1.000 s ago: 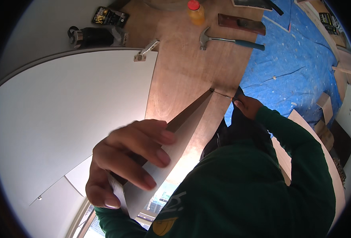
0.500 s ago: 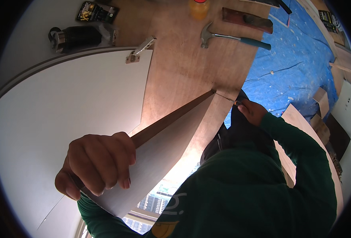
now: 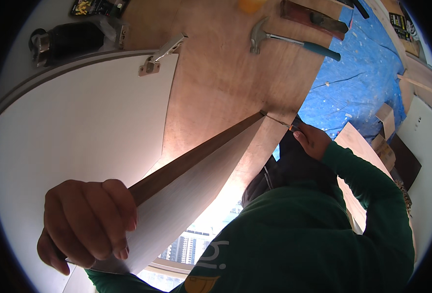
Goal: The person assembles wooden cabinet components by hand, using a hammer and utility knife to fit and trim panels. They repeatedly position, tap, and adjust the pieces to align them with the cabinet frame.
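Note:
My left hand (image 3: 89,222) is wrapped over the near end of a long board (image 3: 191,193) with a pale face and a brown edge. The board slants away from me, its far end resting on the wooden work surface (image 3: 216,88). At that far end, my right hand (image 3: 314,140) is closed round the handle of a screwdriver (image 3: 280,121). Its thin metal shaft points left and reaches the board's far corner; whether the tip sits in a screw is too small to tell. My right fingers partly hide the handle.
A white panel (image 3: 79,127) with a metal hinge (image 3: 150,66) lies left. Beyond the board are a claw hammer (image 3: 294,42), a reddish-brown wooden block (image 3: 313,20) and an orange container (image 3: 251,4). A black bottle (image 3: 74,40) lies far left. Blue sheeting (image 3: 357,73) covers the floor right.
My left hand and the board's near end have shifted left and toward me in the picture. The screwdriver stays at the far corner. The view has shifted slightly.

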Action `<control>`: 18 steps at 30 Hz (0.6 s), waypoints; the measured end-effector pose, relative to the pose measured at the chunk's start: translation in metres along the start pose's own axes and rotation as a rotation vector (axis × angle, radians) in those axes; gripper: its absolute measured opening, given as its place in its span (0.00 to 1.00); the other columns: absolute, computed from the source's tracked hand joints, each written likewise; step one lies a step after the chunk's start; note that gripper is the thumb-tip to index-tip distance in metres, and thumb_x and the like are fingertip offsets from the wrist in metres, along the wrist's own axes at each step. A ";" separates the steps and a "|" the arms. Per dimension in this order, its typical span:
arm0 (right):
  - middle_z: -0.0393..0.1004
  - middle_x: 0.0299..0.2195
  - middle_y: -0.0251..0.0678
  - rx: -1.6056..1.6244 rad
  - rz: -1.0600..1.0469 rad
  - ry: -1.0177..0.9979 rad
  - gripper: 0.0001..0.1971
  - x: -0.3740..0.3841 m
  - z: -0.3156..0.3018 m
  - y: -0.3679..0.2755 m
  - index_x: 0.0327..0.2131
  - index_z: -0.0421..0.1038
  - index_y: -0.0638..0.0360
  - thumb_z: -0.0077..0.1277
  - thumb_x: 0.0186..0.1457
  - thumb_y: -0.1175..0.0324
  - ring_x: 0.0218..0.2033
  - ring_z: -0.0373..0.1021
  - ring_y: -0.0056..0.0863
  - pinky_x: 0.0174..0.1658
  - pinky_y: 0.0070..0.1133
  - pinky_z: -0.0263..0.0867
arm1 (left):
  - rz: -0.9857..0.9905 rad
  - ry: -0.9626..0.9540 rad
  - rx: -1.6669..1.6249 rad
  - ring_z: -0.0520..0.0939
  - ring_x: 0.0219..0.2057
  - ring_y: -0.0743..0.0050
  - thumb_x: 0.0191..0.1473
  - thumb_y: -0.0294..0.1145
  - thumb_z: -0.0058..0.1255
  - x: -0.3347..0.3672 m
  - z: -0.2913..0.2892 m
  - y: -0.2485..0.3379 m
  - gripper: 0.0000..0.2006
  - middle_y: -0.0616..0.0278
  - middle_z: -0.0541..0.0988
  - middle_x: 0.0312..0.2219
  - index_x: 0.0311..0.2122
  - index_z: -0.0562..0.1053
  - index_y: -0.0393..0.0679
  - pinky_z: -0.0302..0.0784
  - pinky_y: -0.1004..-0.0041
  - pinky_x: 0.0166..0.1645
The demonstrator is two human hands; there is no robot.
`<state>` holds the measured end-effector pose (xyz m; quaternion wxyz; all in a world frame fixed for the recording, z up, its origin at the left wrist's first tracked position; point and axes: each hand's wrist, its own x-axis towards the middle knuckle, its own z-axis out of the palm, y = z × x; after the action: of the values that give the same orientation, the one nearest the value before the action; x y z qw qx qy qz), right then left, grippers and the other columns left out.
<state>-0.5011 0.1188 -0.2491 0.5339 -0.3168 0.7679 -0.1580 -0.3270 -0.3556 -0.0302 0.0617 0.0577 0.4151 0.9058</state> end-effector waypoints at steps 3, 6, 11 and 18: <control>0.75 0.31 0.55 -0.001 0.007 0.005 0.19 0.000 0.002 0.000 0.42 0.70 0.61 0.42 0.72 0.52 0.36 0.74 0.58 0.41 0.43 0.69 | 0.002 0.104 -0.005 0.84 0.20 0.63 0.54 0.44 0.56 0.009 0.011 -0.004 0.18 0.60 0.79 0.15 0.16 0.76 0.47 0.76 0.62 0.44; 0.75 0.31 0.55 0.038 0.019 0.030 0.21 0.002 0.002 0.000 0.41 0.70 0.61 0.42 0.72 0.51 0.37 0.74 0.57 0.42 0.43 0.69 | 0.015 0.365 -0.013 0.85 0.19 0.63 0.49 0.42 0.58 0.009 0.034 -0.008 0.17 0.60 0.79 0.12 0.13 0.76 0.47 0.77 0.67 0.41; 0.76 0.33 0.53 0.008 0.086 -0.121 0.23 0.007 -0.005 0.005 0.48 0.72 0.63 0.39 0.74 0.51 0.38 0.74 0.53 0.44 0.39 0.68 | -0.062 0.065 -0.008 0.86 0.20 0.62 0.49 0.42 0.60 0.002 0.018 -0.003 0.16 0.59 0.81 0.15 0.15 0.78 0.45 0.78 0.66 0.45; 0.77 0.33 0.53 0.002 0.073 -0.034 0.24 0.006 -0.003 0.007 0.43 0.72 0.62 0.41 0.72 0.47 0.38 0.74 0.55 0.43 0.41 0.69 | -0.053 0.022 0.009 0.87 0.23 0.63 0.50 0.42 0.58 0.000 0.020 -0.006 0.16 0.60 0.81 0.16 0.17 0.79 0.45 0.77 0.65 0.48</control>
<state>-0.5073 0.1200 -0.2558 0.5528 -0.2907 0.7694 -0.1338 -0.3236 -0.3362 -0.0218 0.0807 0.0370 0.4212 0.9026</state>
